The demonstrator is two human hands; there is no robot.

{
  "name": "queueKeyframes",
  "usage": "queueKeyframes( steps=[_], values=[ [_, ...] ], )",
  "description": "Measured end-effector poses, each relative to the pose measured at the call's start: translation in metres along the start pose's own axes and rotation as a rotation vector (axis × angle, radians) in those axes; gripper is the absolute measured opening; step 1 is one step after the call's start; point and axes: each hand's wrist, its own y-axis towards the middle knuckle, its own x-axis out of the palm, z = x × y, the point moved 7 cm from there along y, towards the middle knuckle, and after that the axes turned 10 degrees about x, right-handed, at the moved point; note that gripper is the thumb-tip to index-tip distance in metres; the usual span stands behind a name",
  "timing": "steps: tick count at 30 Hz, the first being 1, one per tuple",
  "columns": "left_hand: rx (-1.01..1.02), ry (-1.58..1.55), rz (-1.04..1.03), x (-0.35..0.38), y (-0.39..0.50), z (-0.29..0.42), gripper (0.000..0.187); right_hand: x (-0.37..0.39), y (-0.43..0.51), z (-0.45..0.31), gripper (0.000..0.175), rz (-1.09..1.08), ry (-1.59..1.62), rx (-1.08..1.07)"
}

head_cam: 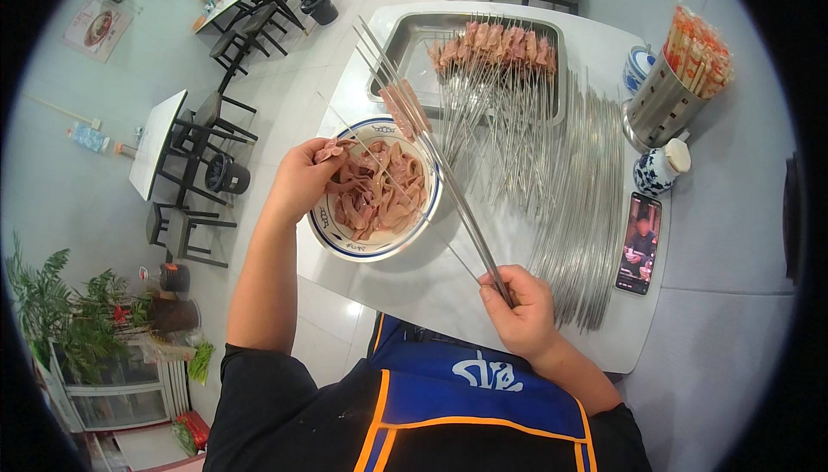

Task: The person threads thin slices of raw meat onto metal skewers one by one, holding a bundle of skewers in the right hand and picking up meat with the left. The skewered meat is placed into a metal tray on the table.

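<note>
My left hand (304, 174) pinches a pale pink strip of meat (331, 150) at the left rim of a white bowl with blue bands (317, 226). More raw meat strips (381, 194) fill the bowl. In my right hand (521, 310) is a bundle of thin metal skewers (462, 203), gripped at the near ends. Folded meat (404, 109) is threaded near the far ends of some of them. One bare skewer (446, 242) splays away from the bundle and crosses over the bowl, its tip beyond the rim near my left hand.
A steel tray (404, 45) holds many loaded skewers (498, 45), handles overhanging its near edge. Bare skewers (582, 213) lie in a wide row beside a phone (639, 245). A steel chopstick holder (666, 100) and a blue-and-white jar (653, 171) stand at the right.
</note>
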Motion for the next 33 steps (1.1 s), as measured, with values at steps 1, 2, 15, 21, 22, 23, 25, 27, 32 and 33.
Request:
queueKeyframes(
  steps=[1, 2, 15, 21, 22, 23, 25, 27, 32, 33],
  values=[
    [-0.033, -0.004, -0.004, 0.0, -0.002, 0.001, 0.023, 0.0, 0.0, 0.0, 0.011, -0.001, 0.0, 0.002],
    [-0.033, -0.011, -0.025, 0.001, -0.004, 0.004, 0.024, 0.0, 0.0, 0.001, 0.01, -0.003, -0.002, 0.012],
    [0.057, 0.187, -0.095, 0.002, -0.016, 0.016, 0.034, 0.0, 0.0, 0.003, 0.01, -0.007, 0.013, 0.006],
    [0.343, 0.768, -0.044, 0.023, -0.027, 0.047, 0.033, 0.0, 0.0, 0.001, 0.01, -0.011, 0.016, 0.011],
    [0.414, 0.8, -0.009, 0.029, -0.028, 0.053, 0.03, 0.0, 0.0, 0.001, 0.01, -0.013, 0.012, 0.013],
    [0.386, 0.862, -0.035, 0.036, -0.025, 0.051, 0.028, 0.0, 0.0, 0.002, 0.01, -0.019, 0.009, 0.021],
    [0.363, 0.967, -0.081, 0.051, -0.014, 0.047, 0.025, 0.0, 0.0, 0.001, 0.01, -0.006, 0.008, 0.015],
    [0.256, 1.082, -0.169, 0.06, -0.004, 0.035, 0.023, 0.0, -0.001, 0.001, 0.01, -0.004, 0.012, 0.024],
    [0.2, 0.953, -0.247, 0.06, 0.01, 0.019, 0.023, 0.0, 0.0, 0.002, 0.01, -0.012, 0.036, 0.052],
    [0.196, 0.847, -0.259, 0.057, 0.011, 0.017, 0.023, 0.0, 0.0, 0.002, 0.01, -0.012, 0.035, 0.045]
  ],
)
